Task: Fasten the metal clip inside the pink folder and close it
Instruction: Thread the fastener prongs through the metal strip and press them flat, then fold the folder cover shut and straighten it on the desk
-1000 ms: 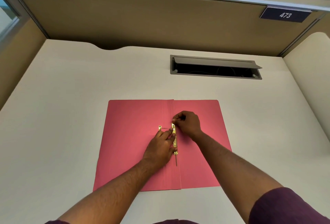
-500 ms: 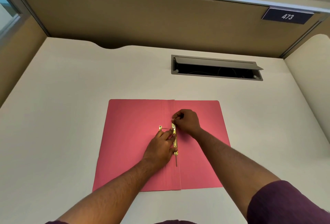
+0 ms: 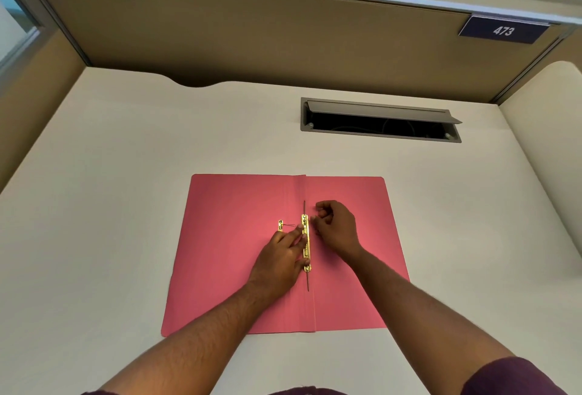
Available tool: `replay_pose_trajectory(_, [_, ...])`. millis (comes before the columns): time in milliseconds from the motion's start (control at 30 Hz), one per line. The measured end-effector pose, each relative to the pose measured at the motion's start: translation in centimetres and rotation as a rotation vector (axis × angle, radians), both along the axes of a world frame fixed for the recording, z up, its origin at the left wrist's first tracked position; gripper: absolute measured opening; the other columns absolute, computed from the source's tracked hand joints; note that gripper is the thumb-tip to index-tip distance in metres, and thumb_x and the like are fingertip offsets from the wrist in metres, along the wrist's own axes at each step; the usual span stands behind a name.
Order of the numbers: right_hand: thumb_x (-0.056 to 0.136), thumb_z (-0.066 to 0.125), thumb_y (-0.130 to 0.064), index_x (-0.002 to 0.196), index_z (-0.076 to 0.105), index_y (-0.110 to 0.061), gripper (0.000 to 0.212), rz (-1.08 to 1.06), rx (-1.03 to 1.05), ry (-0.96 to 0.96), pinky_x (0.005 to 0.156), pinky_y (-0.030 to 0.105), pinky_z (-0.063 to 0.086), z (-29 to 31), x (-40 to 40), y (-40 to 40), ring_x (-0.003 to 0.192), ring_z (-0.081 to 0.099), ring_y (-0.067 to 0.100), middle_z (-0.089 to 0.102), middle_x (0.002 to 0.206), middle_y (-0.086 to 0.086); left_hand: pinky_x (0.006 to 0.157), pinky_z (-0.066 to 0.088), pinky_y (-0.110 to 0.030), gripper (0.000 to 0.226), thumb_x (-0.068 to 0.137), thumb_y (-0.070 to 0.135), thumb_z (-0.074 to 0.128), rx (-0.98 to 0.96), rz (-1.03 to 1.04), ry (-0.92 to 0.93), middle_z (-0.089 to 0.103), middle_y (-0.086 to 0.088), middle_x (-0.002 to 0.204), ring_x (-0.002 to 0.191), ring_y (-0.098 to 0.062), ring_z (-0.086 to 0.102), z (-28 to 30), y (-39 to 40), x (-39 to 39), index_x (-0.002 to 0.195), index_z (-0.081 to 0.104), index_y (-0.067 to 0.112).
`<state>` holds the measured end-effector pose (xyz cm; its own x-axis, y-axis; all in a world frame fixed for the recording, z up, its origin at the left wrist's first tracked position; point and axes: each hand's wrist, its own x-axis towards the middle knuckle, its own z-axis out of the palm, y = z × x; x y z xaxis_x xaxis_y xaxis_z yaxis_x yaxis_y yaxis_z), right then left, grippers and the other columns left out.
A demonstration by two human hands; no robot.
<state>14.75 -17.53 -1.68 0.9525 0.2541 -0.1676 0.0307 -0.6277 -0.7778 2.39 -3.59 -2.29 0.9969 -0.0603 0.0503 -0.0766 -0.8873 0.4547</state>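
Note:
A pink folder (image 3: 239, 237) lies open and flat on the white desk. Along its centre fold runs a brass metal clip (image 3: 305, 248) with thin dark prongs lying flat above and below it. A small brass slider piece (image 3: 280, 225) sits just left of the clip's top. My left hand (image 3: 280, 261) rests on the folder with its fingertips pressing the clip's upper left side. My right hand (image 3: 335, 227) is loosely curled just right of the clip's top, apart from it, with nothing in it.
A grey cable hatch (image 3: 379, 120) stands open in the desk behind the folder. Tan cubicle partitions (image 3: 252, 35) wall the desk at the back and both sides. A sign reading 473 (image 3: 504, 30) hangs at the upper right.
My right hand has let go of the clip's top end and drawn back to the right. The upper prong now lies flat along the fold. My left hand has stayed put.

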Motion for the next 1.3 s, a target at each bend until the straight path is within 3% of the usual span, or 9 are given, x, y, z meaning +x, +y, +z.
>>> replay_pose_trajectory(67, [0.088,0.074,-0.010,0.118,0.068,-0.013,0.031,0.083,-0.064,-0.080,0.079,0.031,0.057,0.3,-1.5,-1.1,0.082,0.062,0.008,0.066,0.105,0.001,0.101,0.044,-0.030,0.052,0.091,0.033,0.061,-0.002,0.005,-0.016,0.043,0.001,0.152,0.110,-0.020,0.048,-0.1,0.0,-0.5,0.139,0.053,0.015])
replay_pose_trajectory(167, [0.088,0.072,-0.013,0.120,0.069,-0.014,0.033,0.246,-0.146,-0.210,0.084,0.033,0.058,0.0,-3.9,-3.0,0.094,0.064,0.015,0.065,0.114,0.003,0.103,0.040,-0.025,0.058,0.092,0.032,0.061,-0.012,0.008,-0.022,0.037,0.005,0.156,0.112,-0.017,0.046,-0.5,-0.1,-1.2,0.145,0.045,0.016])
replay_pose_trajectory(467, [0.095,0.058,-0.040,0.143,0.056,-0.022,0.051,0.502,-0.233,-0.396,0.116,0.037,0.038,-1.4,-8.5,-6.3,0.139,0.043,0.024,0.054,0.149,0.004,0.119,0.025,-0.029,0.061,0.096,0.022,0.058,-0.171,0.011,0.015,0.034,-0.001,0.156,0.144,-0.012,0.026,0.2,0.2,-2.7,0.151,0.033,0.016])
replay_pose_trajectory(567, [0.098,0.055,-0.040,0.146,0.053,-0.022,0.051,0.513,-0.226,-0.421,0.120,0.039,0.036,-2.1,-8.8,-6.5,0.143,0.041,0.026,0.050,0.154,0.005,0.118,0.029,-0.035,0.056,0.095,0.012,0.058,-0.193,0.166,-0.058,0.041,-0.006,0.152,0.142,-0.018,0.032,0.6,0.7,-4.0,0.148,0.040,0.012])
replay_pose_trajectory(667, [0.100,0.054,-0.039,0.147,0.051,-0.024,0.050,0.514,-0.247,-0.437,0.118,0.038,0.035,-2.6,-8.9,-6.5,0.144,0.039,0.026,0.048,0.156,0.003,0.115,0.033,-0.045,0.054,0.090,0.005,0.061,-0.127,0.481,-0.092,0.045,-0.014,0.147,0.139,-0.030,0.034,0.4,2.6,-5.4,0.142,0.047,0.006])
replay_pose_trajectory(833, [0.102,0.049,-0.041,0.147,0.052,-0.024,0.049,0.516,-0.273,-0.425,0.118,0.040,0.038,-2.9,-8.9,-6.1,0.145,0.037,0.026,0.047,0.156,0.003,0.116,0.024,-0.054,0.059,0.091,0.024,0.061,0.036,0.901,0.141,0.037,-0.028,0.148,0.139,-0.045,0.028,-0.3,7.4,-8.0,0.140,0.041,-0.001])
replay_pose_trajectory(967, [0.102,0.048,-0.041,0.148,0.052,-0.024,0.049,0.513,-0.291,-0.407,0.117,0.041,0.038,-2.6,-9.1,-5.1,0.145,0.037,0.027,0.047,0.156,0.003,0.114,0.027,-0.054,0.064,0.090,0.027,0.062,0.015,0.980,0.241,0.035,-0.029,0.148,0.137,-0.046,0.030,0.3,10.3,-9.1,0.140,0.037,-0.004])
replay_pose_trajectory(1100, [0.101,0.044,-0.042,0.146,0.054,-0.021,0.051,0.485,-0.289,-0.376,0.117,0.043,0.040,-2.3,-9.8,-4.2,0.145,0.040,0.029,0.049,0.155,0.005,0.096,0.044,-0.053,0.054,0.087,0.025,0.066,-0.037,1.010,0.229,0.045,-0.026,0.133,0.121,-0.044,0.041,1.2,10.8,-9.6,0.127,0.045,-0.003])
replay_pose_trajectory(1300, [0.105,0.046,-0.037,0.151,0.048,-0.020,0.049,0.475,-0.318,-0.336,0.122,0.040,0.033,-1.9,-10.2,-3.9,0.150,0.035,0.028,0.045,0.159,0.004,0.095,0.042,-0.052,0.053,0.088,0.028,0.064,-0.183,1.094,0.267,0.044,-0.026,0.133,0.123,-0.045,0.039,2.7,12.2,-9.5,0.132,0.048,0.003])
